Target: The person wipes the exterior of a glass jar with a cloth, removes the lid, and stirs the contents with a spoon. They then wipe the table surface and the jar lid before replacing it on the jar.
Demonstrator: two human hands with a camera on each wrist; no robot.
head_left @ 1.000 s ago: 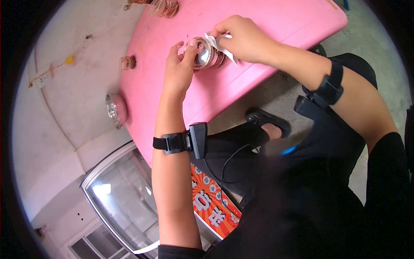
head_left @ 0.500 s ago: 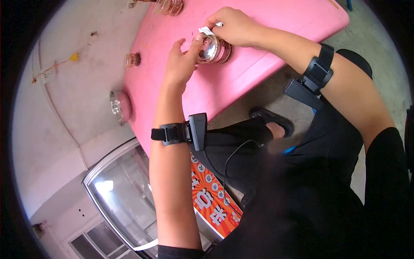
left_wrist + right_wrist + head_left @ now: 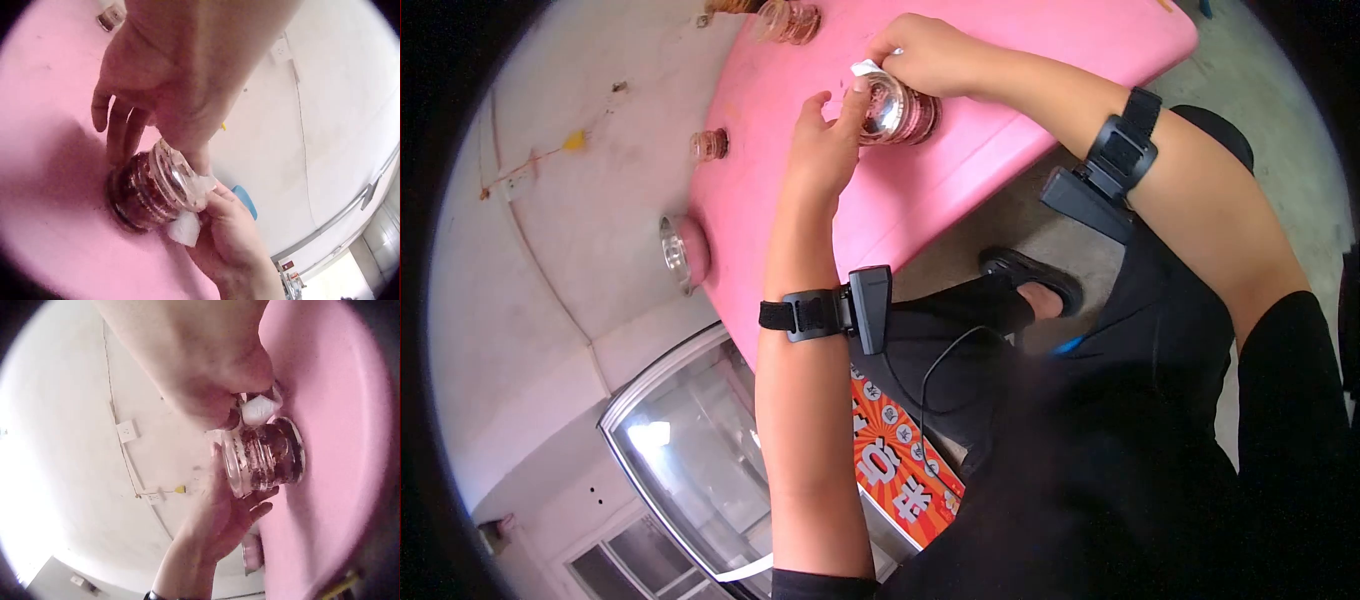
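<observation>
A clear ridged jar (image 3: pixel 890 110) with dark red contents stands on the pink table (image 3: pixel 960 190). My left hand (image 3: pixel 825 155) holds it from the side, thumb at the rim and fingers around its wall; in the left wrist view that thumb lies against the jar's (image 3: pixel 147 187) mouth. White tissue (image 3: pixel 866 68) is pinched in my right hand (image 3: pixel 930 58) at the jar's far side. Close to the rim, the right wrist view shows the tissue (image 3: pixel 259 410) bunched beneath the curled fingers of my right hand (image 3: pixel 206 369).
Near the table's far edge stands another jar (image 3: pixel 788 22). A smaller jar (image 3: pixel 710 144) and a metal bowl (image 3: pixel 686 252) are along the left edge. Below the table are a glass-topped case (image 3: pixel 700 460) and an orange printed sign (image 3: pixel 905 470).
My right hand has moved up and left around the rim. The tissue, earlier spread over the jar's right side, is now bunched at its far side. The jar shows slightly higher and further right.
</observation>
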